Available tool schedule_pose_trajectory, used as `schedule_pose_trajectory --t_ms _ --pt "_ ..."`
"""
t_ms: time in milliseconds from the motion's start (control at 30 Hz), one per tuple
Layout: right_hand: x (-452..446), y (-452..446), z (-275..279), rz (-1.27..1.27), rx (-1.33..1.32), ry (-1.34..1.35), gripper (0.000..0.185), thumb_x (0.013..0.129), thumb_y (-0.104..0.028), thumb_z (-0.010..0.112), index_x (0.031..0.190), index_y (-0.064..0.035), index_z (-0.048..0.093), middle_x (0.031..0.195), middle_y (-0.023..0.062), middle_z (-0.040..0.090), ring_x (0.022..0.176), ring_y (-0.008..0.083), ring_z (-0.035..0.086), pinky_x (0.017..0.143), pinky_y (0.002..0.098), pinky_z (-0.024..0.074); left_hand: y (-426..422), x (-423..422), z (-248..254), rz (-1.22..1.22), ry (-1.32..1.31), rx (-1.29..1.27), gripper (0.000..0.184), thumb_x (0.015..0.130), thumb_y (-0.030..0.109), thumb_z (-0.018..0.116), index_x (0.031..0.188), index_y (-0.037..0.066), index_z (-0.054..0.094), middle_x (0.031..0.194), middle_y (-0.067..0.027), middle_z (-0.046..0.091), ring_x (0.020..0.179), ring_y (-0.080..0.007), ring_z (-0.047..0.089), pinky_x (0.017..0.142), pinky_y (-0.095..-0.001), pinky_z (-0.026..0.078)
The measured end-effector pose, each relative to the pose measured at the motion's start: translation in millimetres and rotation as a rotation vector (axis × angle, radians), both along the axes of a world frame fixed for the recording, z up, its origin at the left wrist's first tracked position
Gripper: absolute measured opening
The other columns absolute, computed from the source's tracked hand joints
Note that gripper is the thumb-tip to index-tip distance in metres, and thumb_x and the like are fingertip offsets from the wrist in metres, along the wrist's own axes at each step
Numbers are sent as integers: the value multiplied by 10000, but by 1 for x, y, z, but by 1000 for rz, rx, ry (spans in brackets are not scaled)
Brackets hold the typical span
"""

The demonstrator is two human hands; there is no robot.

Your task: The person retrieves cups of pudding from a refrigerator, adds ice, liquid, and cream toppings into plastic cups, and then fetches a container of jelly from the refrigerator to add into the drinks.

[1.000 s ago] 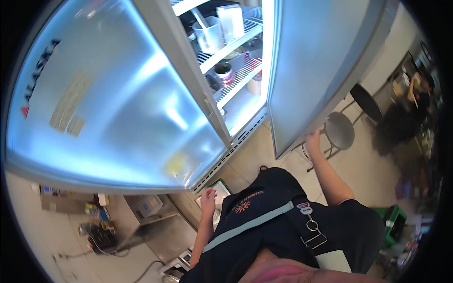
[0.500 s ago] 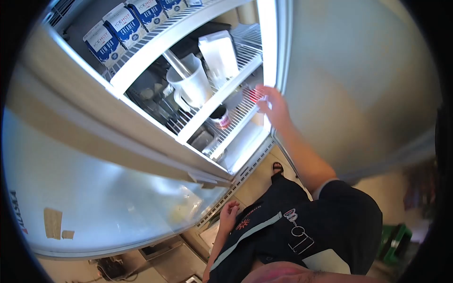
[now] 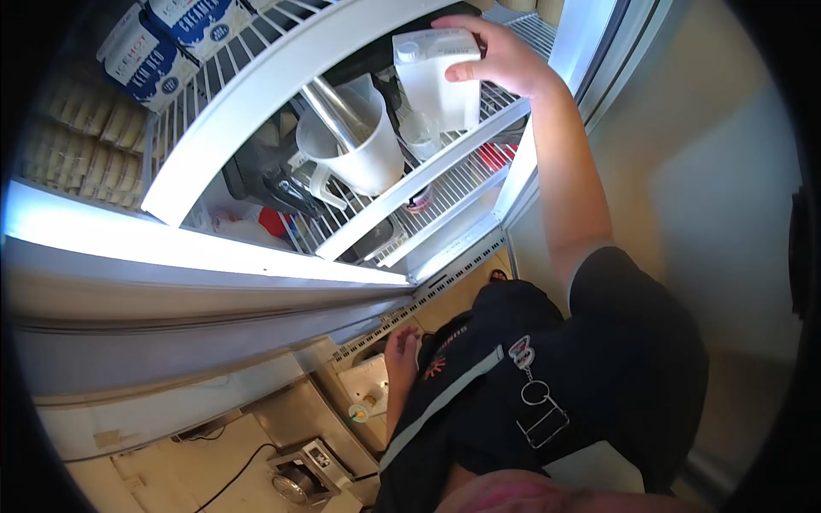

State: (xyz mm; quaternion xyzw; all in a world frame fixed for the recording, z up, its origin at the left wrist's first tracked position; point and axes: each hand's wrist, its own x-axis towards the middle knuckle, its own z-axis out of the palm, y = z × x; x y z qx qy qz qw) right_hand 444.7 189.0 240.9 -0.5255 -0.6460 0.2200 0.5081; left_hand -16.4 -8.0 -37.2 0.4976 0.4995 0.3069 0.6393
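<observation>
My right hand [image 3: 500, 61] is wrapped round the upper part of a white carton [image 3: 436, 81] on a wire shelf of the fridge, its thumb on the near side. Just left of the carton stands a white plastic jug [image 3: 369, 150] with a metal tool [image 3: 332, 111] leaning in it. A small clear cup [image 3: 419, 137] is in front of the carton. My left hand [image 3: 402, 346] hangs low beside my apron, fingers loosely curled and apart, holding nothing visible.
Blue and white creamer cartons [image 3: 154, 64] are on the upper shelf. The right fridge door [image 3: 684, 197] stands open beside my right arm. Below is a steel counter [image 3: 308, 419] with an appliance [image 3: 295, 483]. A shelf edge [image 3: 248, 90] crosses above the jug.
My right hand has gone from the door edge into the fridge and taken hold of the white carton. My view has moved closer to the shelves. My left hand stays low.
</observation>
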Motion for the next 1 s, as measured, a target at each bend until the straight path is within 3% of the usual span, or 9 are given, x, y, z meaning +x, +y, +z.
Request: schedule_pose_trajectory --t_ms 100,167,200,433,633,700,767,800,1000 --pt "-7 -12 15 47 74 15 549 776 -261 820 1228 -34 607 1122 156 673 1023 244 636 903 349 489 20 8 6 -60 -50 28 268 985 41 523 1244 -23 537 1164 -105 634 1047 -165 605 951 -296 469" --pt "-10 -22 28 20 -65 197 713 686 -13 744 1357 27 508 1296 130 595 1187 196 569 998 322 459 33 14 9 -128 -75 86 278 988 48 523 1257 -23 530 1158 -106 634 1048 -165 603 952 -296 468" --pt "-9 -21 25 63 -14 281 642 718 100 657 1339 8 522 1271 127 609 1167 199 585 959 317 490 38 19 10 -143 -74 78 282 990 53 522 1262 -24 526 1159 -108 631 1056 -166 600 954 -293 467" --pt "7 -21 36 113 111 559 567 717 79 640 1274 39 542 1158 142 657 1037 220 662 884 326 535 50 54 32 -291 -170 93 283 993 67 525 1262 -21 524 1170 -111 622 1069 -164 590 955 -289 466" --pt "-16 -41 47 -428 246 368 408 778 -22 744 1160 19 607 1037 128 685 893 191 688 759 309 563 49 67 34 -356 -229 47 283 994 83 529 1262 -8 531 1183 -115 616 1098 -166 585 974 -293 461" --pt "-13 -37 41 -557 331 252 407 754 -58 777 1124 11 622 1024 137 679 909 224 677 775 340 547 46 64 34 -351 -242 38 285 993 81 528 1265 -7 529 1185 -116 616 1101 -169 586 979 -295 459" --pt "-2 -23 33 -908 545 -307 421 739 -97 785 1110 18 621 1046 171 649 976 281 641 848 388 505 45 61 34 -350 -260 33 288 993 79 528 1267 -6 528 1187 -117 616 1105 -172 586 983 -298 457" --pt "-36 -28 45 -1055 565 -352 475 718 -123 787 1130 31 607 1101 226 608 1059 370 573 926 436 445 44 59 35 -343 -246 23 288 993 78 527 1267 -7 526 1188 -117 616 1107 -175 587 985 -300 456" --pt "-18 24 43 -1266 543 -370 482 748 -105 745 1180 37 586 1172 257 586 1092 460 517 943 484 426 36 48 35 -292 -217 -4 279 990 71 526 1257 -11 528 1184 -111 618 1104 -184 589 987 -310 456"
